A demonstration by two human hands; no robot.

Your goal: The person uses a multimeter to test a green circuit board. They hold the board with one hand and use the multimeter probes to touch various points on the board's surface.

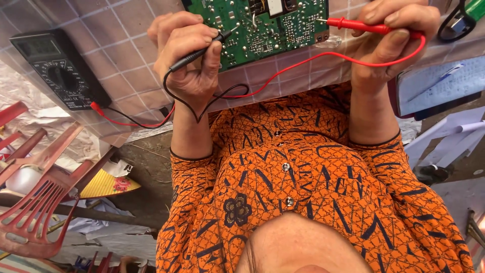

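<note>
A green circuit board (273, 35) lies on a table with a tile-patterned cover (126, 60). My left hand (187, 65) grips a black test probe (199, 53) like a pen, and its tip touches the board's left part. My right hand (389, 40) pinches a red test probe (353, 24), whose metal tip rests at the board's right edge. Black and red leads (283, 73) loop over the table edge back to a black multimeter (58, 68) lying at the left. My orange patterned shirt (303, 182) fills the lower middle of the view.
A red plastic chair (35, 197) stands at the lower left on the ground. A notebook with handwritten pages (439, 83) lies on the table's right side. Black-handled scissors (454, 23) sit at the top right corner. Papers and cloth litter the floor.
</note>
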